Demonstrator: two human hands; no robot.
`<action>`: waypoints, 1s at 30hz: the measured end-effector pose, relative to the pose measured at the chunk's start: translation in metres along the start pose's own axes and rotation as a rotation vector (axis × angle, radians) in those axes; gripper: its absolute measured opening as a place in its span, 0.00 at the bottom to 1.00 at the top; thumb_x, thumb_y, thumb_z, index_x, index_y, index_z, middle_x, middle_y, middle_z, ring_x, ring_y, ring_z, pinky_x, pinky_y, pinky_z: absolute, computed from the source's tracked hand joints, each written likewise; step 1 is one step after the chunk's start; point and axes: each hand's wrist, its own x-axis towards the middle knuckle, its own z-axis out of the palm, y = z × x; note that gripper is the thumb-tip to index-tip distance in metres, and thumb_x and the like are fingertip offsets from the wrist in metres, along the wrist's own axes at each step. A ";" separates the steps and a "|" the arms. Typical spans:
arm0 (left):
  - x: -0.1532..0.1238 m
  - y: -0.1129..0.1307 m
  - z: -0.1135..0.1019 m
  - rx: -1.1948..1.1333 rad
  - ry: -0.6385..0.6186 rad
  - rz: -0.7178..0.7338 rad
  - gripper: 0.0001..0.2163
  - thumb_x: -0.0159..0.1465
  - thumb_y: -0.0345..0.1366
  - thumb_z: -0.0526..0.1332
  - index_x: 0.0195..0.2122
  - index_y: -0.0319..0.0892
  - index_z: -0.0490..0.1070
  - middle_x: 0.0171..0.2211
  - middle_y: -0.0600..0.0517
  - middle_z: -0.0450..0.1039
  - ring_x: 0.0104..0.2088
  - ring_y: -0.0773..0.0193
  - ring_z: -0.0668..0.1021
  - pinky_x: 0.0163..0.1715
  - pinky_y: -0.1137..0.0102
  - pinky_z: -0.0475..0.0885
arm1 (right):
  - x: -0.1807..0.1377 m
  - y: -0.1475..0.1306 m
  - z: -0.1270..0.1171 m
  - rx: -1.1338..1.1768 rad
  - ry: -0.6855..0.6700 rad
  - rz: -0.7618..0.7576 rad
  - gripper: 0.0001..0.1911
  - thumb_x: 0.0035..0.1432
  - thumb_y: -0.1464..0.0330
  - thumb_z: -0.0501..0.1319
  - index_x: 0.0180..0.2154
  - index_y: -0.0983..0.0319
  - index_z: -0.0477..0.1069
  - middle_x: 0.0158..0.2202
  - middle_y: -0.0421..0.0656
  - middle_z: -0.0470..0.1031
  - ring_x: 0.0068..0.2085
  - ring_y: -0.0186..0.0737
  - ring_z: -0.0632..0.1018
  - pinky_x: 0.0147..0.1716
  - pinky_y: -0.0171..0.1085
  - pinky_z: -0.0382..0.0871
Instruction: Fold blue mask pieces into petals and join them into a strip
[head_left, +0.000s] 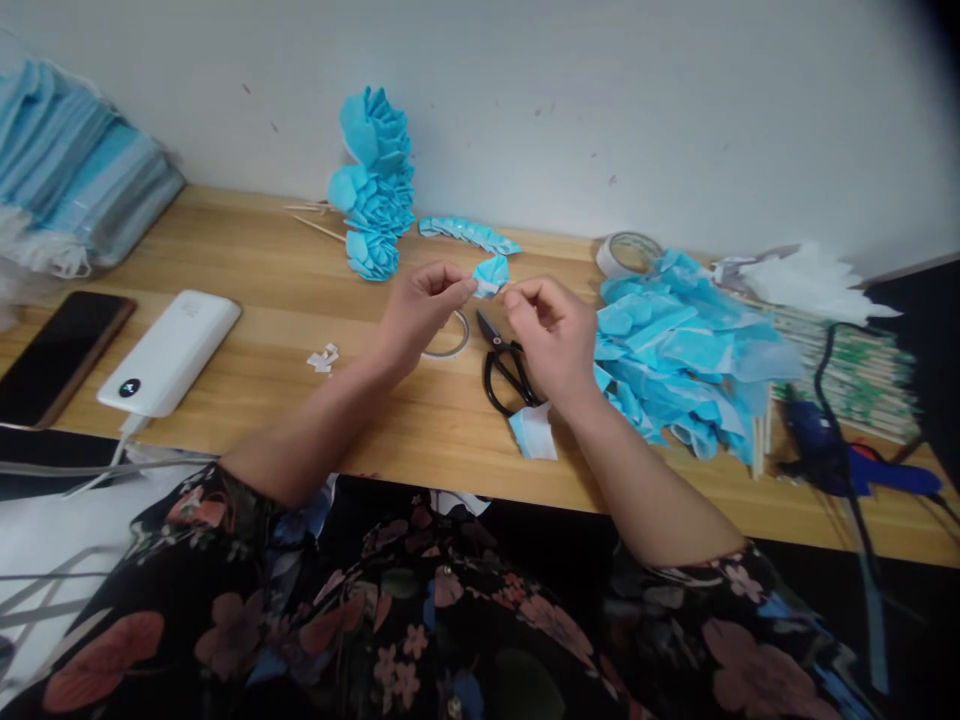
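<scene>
A small blue fabric piece (pixel 491 273) is held above the wooden table (pixel 270 300). My left hand (pixel 420 310) pinches its left edge with thumb and forefinger. My right hand (pixel 551 335) is closed in a pinch at the piece's right side, fingers curled. Black scissors (pixel 504 372) lie on the table under my right hand. A thin tape ring (pixel 450 340) lies under my left hand. A blue fabric flower bunch on sticks (pixel 375 185) leans against the wall behind.
A pile of blue fabric scraps (pixel 675 350) sits to the right, with a tape roll (pixel 628 254), bundled sticks (pixel 855 375) and a blue glue gun (pixel 832 450). At left lie a white power bank (pixel 171 352), a phone (pixel 60 355) and stacked blue masks (pixel 71 170).
</scene>
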 end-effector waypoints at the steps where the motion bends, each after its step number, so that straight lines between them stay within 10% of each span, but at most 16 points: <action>1: -0.001 0.000 0.001 -0.001 -0.013 0.001 0.07 0.59 0.34 0.71 0.27 0.42 0.74 0.22 0.56 0.67 0.22 0.71 0.64 0.22 0.73 0.60 | -0.001 -0.002 0.000 -0.042 -0.018 -0.026 0.09 0.65 0.63 0.62 0.32 0.57 0.76 0.29 0.38 0.78 0.29 0.34 0.75 0.31 0.35 0.70; 30: -0.003 -0.004 0.004 0.012 -0.096 0.063 0.10 0.57 0.40 0.75 0.26 0.42 0.78 0.23 0.56 0.71 0.23 0.71 0.66 0.25 0.71 0.61 | -0.001 0.006 0.002 -0.097 -0.054 0.034 0.08 0.65 0.66 0.62 0.35 0.58 0.79 0.34 0.39 0.83 0.33 0.38 0.79 0.36 0.38 0.72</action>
